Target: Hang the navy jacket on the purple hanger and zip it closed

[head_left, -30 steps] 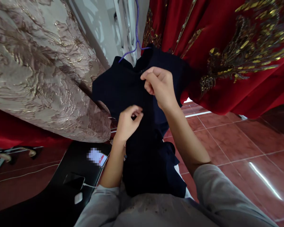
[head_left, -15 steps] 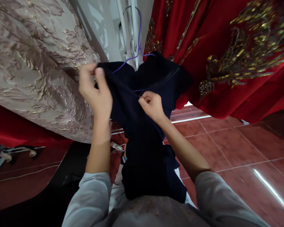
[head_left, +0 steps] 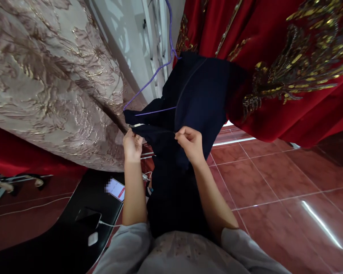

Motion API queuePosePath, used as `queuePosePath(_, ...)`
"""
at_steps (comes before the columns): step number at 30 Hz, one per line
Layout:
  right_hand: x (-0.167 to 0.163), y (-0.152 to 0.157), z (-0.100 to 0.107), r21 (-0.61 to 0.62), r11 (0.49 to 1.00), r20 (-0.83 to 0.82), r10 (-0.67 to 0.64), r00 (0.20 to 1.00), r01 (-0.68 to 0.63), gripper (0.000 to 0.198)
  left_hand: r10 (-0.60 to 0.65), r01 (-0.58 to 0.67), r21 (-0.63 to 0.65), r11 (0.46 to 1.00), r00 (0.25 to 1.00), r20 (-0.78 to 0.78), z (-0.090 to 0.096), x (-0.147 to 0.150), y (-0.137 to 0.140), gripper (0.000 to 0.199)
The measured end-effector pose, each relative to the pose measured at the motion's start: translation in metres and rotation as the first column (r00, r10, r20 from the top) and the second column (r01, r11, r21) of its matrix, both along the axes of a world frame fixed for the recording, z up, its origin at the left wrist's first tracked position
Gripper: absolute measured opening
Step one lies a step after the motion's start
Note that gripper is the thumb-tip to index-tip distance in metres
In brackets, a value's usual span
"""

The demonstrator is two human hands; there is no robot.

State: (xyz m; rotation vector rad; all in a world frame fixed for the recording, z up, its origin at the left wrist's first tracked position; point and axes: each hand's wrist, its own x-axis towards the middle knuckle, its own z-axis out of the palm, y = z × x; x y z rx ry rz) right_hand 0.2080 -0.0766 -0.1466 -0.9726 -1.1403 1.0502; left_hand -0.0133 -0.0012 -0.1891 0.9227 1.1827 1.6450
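Observation:
A dark navy garment [head_left: 205, 91] hangs on a purple hanger [head_left: 157, 72], its lower part draping down toward my body. My left hand [head_left: 133, 145] pinches the garment's edge on the left, just below the hanger's left end. A short pale strip [head_left: 137, 125] shows on the cloth right above those fingers. Near the middle of the neckline, my right hand [head_left: 190, 142] is closed on the garment's edge. Between the two hands the edge is stretched. The hanger's left arm is bare, and its lower bar shows inside the neck opening.
On the left hangs pale brocade fabric [head_left: 54, 91]; on the right, a red gown [head_left: 268, 95] with gold sequins. A white metal rack [head_left: 156, 42] stands behind. A black bench [head_left: 65, 224] carries a lit phone [head_left: 116, 189], a dark phone [head_left: 88, 218] and a white case [head_left: 93, 239].
My left hand has moved down and slightly right, drawing the garment's left side off the hanger's arm. My right hand has shifted a little right and down, still gripping the neckline.

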Motion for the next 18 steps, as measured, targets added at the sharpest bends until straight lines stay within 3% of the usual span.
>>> queuePosePath(2, 0.006, -0.01, -0.008, -0.043, 0.999, -0.049, -0.035, 0.998, 0.033, 0.025, -0.04, 0.039, -0.012, 0.999, 0.998, -0.05, 0.007, 0.003, -0.013, 0.013)
queuePosePath(4, 0.009, -0.018, -0.013, -0.065, 0.997, -0.055, -0.045, 0.997, 0.042, 0.024, -0.126, 0.129, -0.007, 0.992, 0.957, -0.262, 0.018, 0.004, -0.026, 0.012)
queuePosePath(6, 0.01, -0.023, -0.015, -0.073, 0.996, -0.018, -0.046, 0.999, 0.045, 0.026, -0.186, 0.226, 0.012, 0.974, 0.83, -0.526, 0.032, 0.006, -0.039, 0.011)
queuePosePath(8, 0.01, -0.026, -0.012, -0.03, 0.996, 0.055, -0.081, 0.995, 0.083, 0.026, -0.179, 0.282, 0.055, 0.958, 0.736, -0.653, 0.047, 0.012, -0.049, 0.012)
queuePosePath(11, 0.009, -0.025, 0.002, 0.19, 0.971, 0.152, -0.172, 0.973, 0.142, 0.021, -0.169, 0.335, 0.165, 0.928, 0.77, -0.616, 0.068, 0.028, -0.062, 0.014)
queuePosePath(13, 0.009, -0.022, 0.013, 0.308, 0.95, 0.224, -0.132, 0.966, 0.059, 0.045, -0.21, 0.42, 0.241, 0.875, 0.778, -0.592, 0.082, 0.04, -0.066, 0.014)
queuePosePath(15, 0.008, -0.016, 0.023, 0.308, 0.948, 0.319, -0.021, 0.947, -0.083, 0.065, -0.261, 0.524, 0.291, 0.801, 0.742, -0.617, 0.094, 0.052, -0.068, 0.012)
queuePosePath(16, 0.007, -0.013, 0.027, 0.272, 0.953, 0.356, 0.03, 0.934, -0.134, 0.065, -0.268, 0.564, 0.308, 0.766, 0.717, -0.643, 0.099, 0.057, -0.067, 0.012)
queuePosePath(18, 0.005, -0.006, 0.032, 0.177, 0.968, 0.37, 0.103, 0.923, -0.179, 0.045, -0.225, 0.592, 0.348, 0.727, 0.685, -0.693, 0.106, 0.066, -0.064, 0.013)
